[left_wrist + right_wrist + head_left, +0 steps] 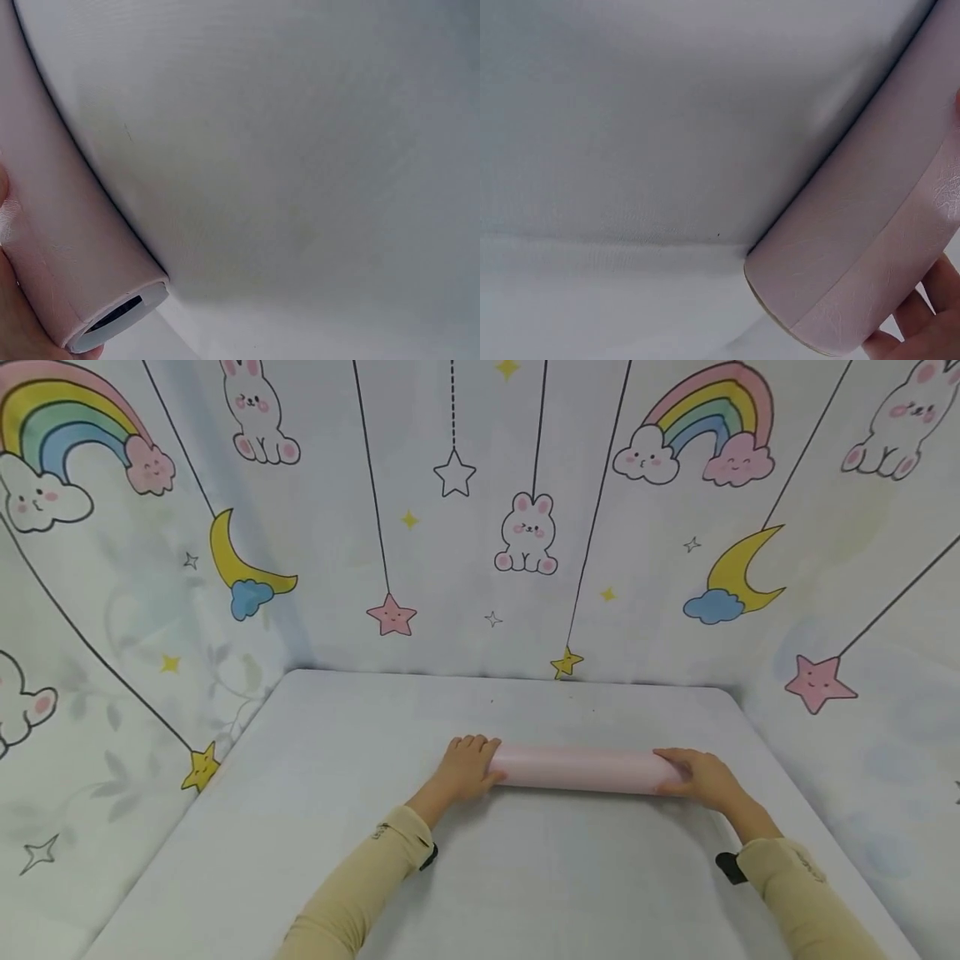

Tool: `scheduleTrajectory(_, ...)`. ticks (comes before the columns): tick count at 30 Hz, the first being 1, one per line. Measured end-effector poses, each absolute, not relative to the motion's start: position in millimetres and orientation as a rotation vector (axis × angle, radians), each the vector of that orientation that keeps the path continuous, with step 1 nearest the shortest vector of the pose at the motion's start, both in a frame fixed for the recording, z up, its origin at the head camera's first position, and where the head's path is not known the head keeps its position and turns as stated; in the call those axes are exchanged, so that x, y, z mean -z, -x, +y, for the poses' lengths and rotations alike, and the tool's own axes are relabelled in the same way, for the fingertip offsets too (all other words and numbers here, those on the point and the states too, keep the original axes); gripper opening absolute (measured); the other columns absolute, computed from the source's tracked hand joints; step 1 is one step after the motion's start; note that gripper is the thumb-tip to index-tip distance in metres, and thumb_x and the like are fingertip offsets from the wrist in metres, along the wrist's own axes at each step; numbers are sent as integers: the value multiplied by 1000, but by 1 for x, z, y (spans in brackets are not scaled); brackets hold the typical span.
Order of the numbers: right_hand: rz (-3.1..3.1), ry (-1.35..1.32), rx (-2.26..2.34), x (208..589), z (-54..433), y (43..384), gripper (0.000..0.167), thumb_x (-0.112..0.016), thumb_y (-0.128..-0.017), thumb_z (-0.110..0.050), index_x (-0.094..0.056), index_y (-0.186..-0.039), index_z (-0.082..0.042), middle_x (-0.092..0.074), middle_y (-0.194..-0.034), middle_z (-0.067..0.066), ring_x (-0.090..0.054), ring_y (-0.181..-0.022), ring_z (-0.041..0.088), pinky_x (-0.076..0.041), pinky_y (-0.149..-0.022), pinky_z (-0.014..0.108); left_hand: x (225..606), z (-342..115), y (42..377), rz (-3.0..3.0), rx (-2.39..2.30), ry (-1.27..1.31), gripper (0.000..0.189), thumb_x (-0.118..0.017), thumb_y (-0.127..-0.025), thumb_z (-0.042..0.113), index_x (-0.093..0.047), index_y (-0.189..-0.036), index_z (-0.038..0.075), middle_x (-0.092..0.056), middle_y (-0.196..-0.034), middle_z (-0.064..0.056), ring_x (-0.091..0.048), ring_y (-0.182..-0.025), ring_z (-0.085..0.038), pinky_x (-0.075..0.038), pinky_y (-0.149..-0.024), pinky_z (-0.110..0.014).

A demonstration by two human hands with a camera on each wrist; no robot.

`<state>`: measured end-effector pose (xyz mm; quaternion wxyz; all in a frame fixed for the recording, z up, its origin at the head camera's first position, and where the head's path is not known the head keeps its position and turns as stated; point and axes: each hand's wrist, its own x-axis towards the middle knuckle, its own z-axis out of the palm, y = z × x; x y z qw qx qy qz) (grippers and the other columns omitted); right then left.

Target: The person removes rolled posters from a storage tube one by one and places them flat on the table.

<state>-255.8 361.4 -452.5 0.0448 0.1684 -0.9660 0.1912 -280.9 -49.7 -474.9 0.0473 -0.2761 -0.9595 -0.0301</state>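
A long pink roll lies crosswise on the white tabletop, with a glossy, slightly wrinkled surface. My left hand grips its left end, thumb on the near side and fingers over the far side. At the right end, my right hand holds it in the same way. The left wrist view shows the roll with a pale ring and dark hollow at its end, and part of the left hand at the edge. In the right wrist view, a seam runs along the roll, beside fingers of the right hand.
The white tabletop has rounded back corners. Fabric walls printed with rainbows, moons, stars and rabbits stand behind it and on both sides. Black bands show at both beige sleeves.
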Motion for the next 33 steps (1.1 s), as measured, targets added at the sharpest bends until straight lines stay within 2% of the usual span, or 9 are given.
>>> scheduleTrajectory(11, -2932, -594, -461, 445, 345, 255, 60, -79, -65, -28, -61, -115, 2, -62, -108, 23, -55, -99, 44, -40, -84, 54, 478, -48, 275, -2912, 81, 810, 60, -40, -91, 54, -41, -135, 13, -50, -123, -9, -46, -115, -27, -33, -95, -45)
scheduleTrajectory(14, -2948, -571, -429, 444, 341, 254, 61, -80, -64, -29, -62, -115, 0, -62, -108, 22, -55, -99, 44, -40, -82, 56, 479, -48, 274, -2909, 94, 810, 60, -40, -92, 54, -41, -135, 12, -50, -123, -9, -46, -115, -27, -33, -95, -45)
scheduleTrajectory(23, -3004, -590, -416, 439, 327, 254, 61, -79, -68, -27, -59, -120, -1, -59, -114, 22, -52, -104, 46, -30, -81, 70, 476, -48, 274, -2881, 108, 819, 58, -41, -92, 52, -42, -134, 12, -51, -122, -9, -47, -113, -27, -34, -93, -45)
scheduleTrajectory(33, -3013, -622, -383, 437, 315, 256, 60, -78, -70, -23, -57, -122, -1, -59, -114, 23, -52, -103, 46, -33, -80, 67, 476, -48, 280, -2878, 93, 833, 59, -40, -92, 54, -42, -134, 12, -51, -122, -9, -47, -113, -27, -35, -93, -45)
